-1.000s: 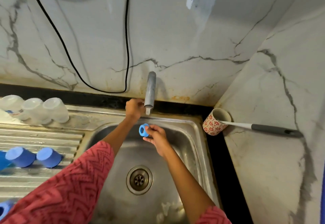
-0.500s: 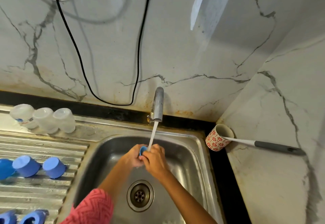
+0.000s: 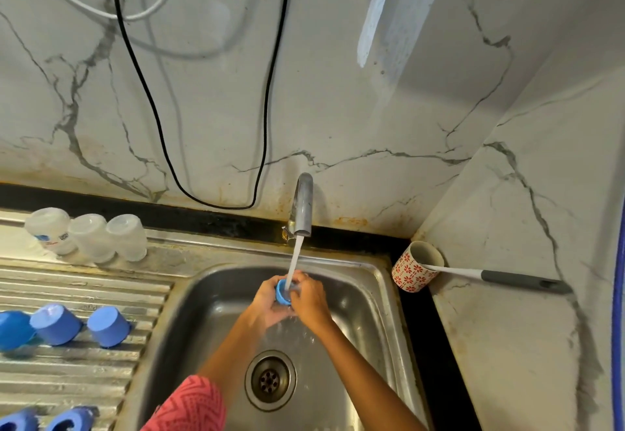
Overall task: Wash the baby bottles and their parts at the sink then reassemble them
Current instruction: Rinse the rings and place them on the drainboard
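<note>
While both hands, left hand [image 3: 267, 305] and right hand [image 3: 309, 298], grip a blue bottle ring [image 3: 282, 292] under the tap [image 3: 302, 207] stream over the sink [image 3: 378, 281], bottles [image 3: 89, 236] and blue caps [image 3: 81, 325] sit unassembled on the drainboard [image 3: 67, 373], so I'd guess we're maybe halfway.

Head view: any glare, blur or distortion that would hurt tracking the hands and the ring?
Head view: wide-angle bending curves the counter edge and wall; soft glare on the sink steel; a pale light streak on the wall; water blurs the blue ring between left hand and right hand; bottles at the left look sharp.
</note>
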